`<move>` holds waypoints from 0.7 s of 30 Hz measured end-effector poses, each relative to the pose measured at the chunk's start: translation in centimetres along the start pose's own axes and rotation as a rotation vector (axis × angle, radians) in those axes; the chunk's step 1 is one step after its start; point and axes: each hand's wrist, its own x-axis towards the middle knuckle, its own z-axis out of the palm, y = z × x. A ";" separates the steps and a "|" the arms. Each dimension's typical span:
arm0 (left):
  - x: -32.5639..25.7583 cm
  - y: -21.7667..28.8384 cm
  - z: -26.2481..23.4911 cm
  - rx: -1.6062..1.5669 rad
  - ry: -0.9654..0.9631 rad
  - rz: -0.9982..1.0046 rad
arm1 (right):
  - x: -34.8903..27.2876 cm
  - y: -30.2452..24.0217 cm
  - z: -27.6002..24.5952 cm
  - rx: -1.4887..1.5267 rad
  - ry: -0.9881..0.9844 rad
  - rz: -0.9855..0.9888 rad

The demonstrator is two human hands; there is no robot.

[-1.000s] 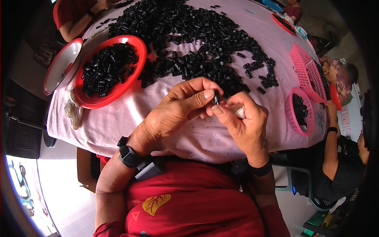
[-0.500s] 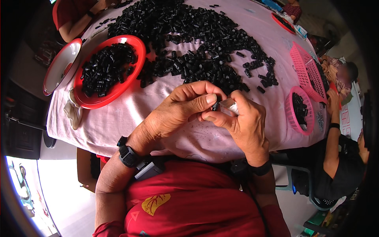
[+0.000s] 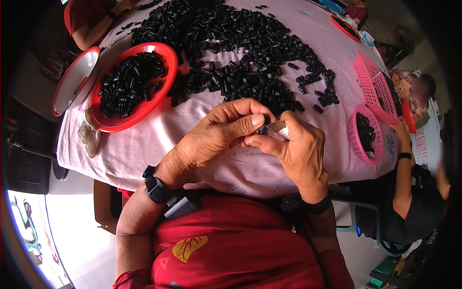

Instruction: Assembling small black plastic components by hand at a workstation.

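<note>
Between the thumb and fingers of my left hand (image 3: 226,127) is pinched a small black plastic part (image 3: 262,129), mostly covered by the fingertips. My right hand (image 3: 297,147) grips a small flat blade (image 3: 275,126) with a white wrapped end (image 3: 284,131). The blade's edge sits right beside the black part; whether they touch I cannot tell. Both hands meet above the near side of the table, just in front of a big heap of similar black parts (image 3: 231,29).
A red plate (image 3: 108,126) of black parts stands at left, beside a white red-rimmed basin (image 3: 65,91). Pink baskets (image 3: 380,137) stand at right on the pink tablecloth (image 3: 144,159). A co-worker's arm (image 3: 403,178) is at the right; another person (image 3: 89,21) sits far left.
My hands keep nearly the same pose, with only a slight shift of the right hand. At the right, the co-worker's hand has moved a little toward the pink basket.
</note>
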 end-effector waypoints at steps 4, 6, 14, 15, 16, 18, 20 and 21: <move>0.0 0.0 0.1 0.016 -0.003 -0.004 | -0.2 0.1 0.0 0.021 -0.009 -0.001; -0.1 0.0 0.1 0.018 -0.001 -0.005 | -0.2 0.1 0.0 0.039 -0.017 0.008; 0.0 -0.1 -0.1 0.021 -0.011 0.013 | -0.1 0.1 -0.1 0.033 -0.015 0.003; 0.0 -0.1 -0.1 0.018 -0.007 0.011 | -0.1 0.1 -0.1 0.031 -0.032 0.008; 0.1 -0.2 -0.1 0.015 -0.004 0.008 | -0.1 0.2 -0.2 0.028 -0.049 0.014; 0.0 -0.1 0.0 0.019 0.000 0.000 | -0.2 0.4 0.2 0.047 -0.033 0.016; 0.0 -0.1 0.0 0.022 0.007 -0.007 | -0.2 0.4 0.3 0.067 -0.018 0.016; 0.0 -0.2 -0.1 0.017 0.005 -0.002 | -0.2 0.4 0.3 0.067 -0.027 0.022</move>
